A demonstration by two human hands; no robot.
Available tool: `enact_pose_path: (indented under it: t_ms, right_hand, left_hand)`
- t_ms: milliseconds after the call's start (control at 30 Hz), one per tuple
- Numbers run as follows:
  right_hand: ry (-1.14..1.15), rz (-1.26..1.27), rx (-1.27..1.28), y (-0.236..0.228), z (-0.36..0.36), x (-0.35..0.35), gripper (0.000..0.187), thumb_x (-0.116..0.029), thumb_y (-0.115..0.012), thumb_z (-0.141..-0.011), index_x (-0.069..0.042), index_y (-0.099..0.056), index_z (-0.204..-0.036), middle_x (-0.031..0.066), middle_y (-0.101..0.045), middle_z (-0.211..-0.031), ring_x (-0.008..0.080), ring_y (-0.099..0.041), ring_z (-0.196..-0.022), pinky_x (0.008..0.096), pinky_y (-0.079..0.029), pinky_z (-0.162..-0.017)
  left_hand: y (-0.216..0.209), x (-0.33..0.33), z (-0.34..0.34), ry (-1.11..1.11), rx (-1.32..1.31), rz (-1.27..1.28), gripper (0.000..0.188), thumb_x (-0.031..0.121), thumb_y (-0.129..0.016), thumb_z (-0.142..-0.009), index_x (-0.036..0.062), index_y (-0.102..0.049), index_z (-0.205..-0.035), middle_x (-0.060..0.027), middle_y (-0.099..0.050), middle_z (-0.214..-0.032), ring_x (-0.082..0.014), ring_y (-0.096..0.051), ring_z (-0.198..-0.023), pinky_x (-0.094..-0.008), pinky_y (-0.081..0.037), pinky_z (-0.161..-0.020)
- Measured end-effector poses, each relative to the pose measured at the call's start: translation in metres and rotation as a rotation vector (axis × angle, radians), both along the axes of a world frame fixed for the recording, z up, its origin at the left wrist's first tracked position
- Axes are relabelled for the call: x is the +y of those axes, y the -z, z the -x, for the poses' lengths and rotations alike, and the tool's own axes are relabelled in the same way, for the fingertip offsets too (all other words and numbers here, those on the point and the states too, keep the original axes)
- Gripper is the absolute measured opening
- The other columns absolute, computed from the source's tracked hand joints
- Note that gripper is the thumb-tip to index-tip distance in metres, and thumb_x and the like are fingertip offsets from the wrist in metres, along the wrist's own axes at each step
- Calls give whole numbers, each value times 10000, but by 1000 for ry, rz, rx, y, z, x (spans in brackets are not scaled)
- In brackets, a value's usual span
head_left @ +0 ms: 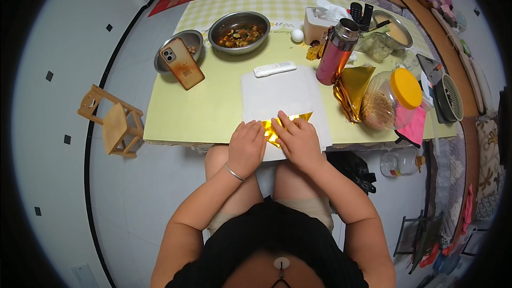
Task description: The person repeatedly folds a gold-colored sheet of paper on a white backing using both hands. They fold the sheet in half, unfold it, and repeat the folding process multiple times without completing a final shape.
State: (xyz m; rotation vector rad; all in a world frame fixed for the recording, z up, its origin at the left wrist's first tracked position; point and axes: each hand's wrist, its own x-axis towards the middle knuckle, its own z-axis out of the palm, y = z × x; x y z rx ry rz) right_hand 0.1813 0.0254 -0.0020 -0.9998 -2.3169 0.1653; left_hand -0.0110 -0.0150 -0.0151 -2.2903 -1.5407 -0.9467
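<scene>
A folded sheet of gold foil paper [273, 129] lies on white paper sheets [282, 92] at the table's near edge. At the foil's left end is my left hand [247, 146], its fingers bent and close together over the edge. My right hand [300, 141] rests over the right part, fingers stretched and apart, pressing on the foil. Between the hands the shiny middle shows, with a pointed corner sticking out at the upper right. My palms hide the rest. Just beyond, a white, slim, capped object [274, 69] lies on the paper; its kind is unclear.
To the right stand a pink-orange thermos [337, 53], a stack of gold foil [353, 88] and a yellow-lidded jar [381, 104]. A phone [182, 65] leans on a metal bowl [193, 38] at left; a bowl of food [239, 32] sits behind. A small wooden chair [114, 122] stands on the floor.
</scene>
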Motion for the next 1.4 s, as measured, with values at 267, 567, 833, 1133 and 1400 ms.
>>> enact_pose_path:
  t_ms: [267, 567, 833, 1133, 1400]
  right_hand:
    - [-10, 77, 133, 13, -26, 23, 198, -17, -718, -825, -32, -728, -1023, 147, -663, -1266, 346, -630, -1104, 412, -536, -932]
    - [-114, 68, -95, -22, -27, 72, 717, -65, -677, -793, -106, -478, -1481, 161, -613, -1247, 354, -556, -1187, 543, -291, -1161]
    - [-304, -226, -265, -27, -20, 76, 142, -112, -618, -847, -23, -713, -902, 58, -613, -877, 274, -582, -981, 442, -408, -1067]
    - [-170, 75, -315, 2, -48, 28, 632, -324, -598, -974, 7, -453, -1493, 186, -426, -1580, 317, -374, -1490, 486, -256, -1240]
    - [-33, 263, -110, 13, -56, 28, 592, -316, -599, -995, -16, -475, -1489, 172, -419, -1593, 338, -360, -1497, 490, -273, -1228]
  left_hand:
    - [-25, 17, 4, -27, -2, 344, 254, 189, -753, -816, 38, -678, -1006, -145, -647, -1083, -347, -572, -1127, -533, -388, -1079]
    - [-56, 58, 15, -155, 29, 611, 473, 245, -888, -688, 30, -665, -1045, -175, -640, -1138, -388, -532, -1182, -527, -338, -1098]
    - [-21, 50, 6, 198, 28, 326, 217, 121, -670, -833, 1, -646, -1012, -191, -657, -1143, -396, -615, -1095, -489, -501, -966]
    - [1, -3, -12, -24, 310, 343, 635, 224, -661, -889, -95, -496, -1412, -305, -474, -1496, -448, -455, -1406, -539, -343, -1177]
    - [-12, -19, -8, -49, 172, 331, 645, 280, -673, -912, -120, -511, -1391, -311, -483, -1490, -434, -434, -1429, -550, -299, -1200]
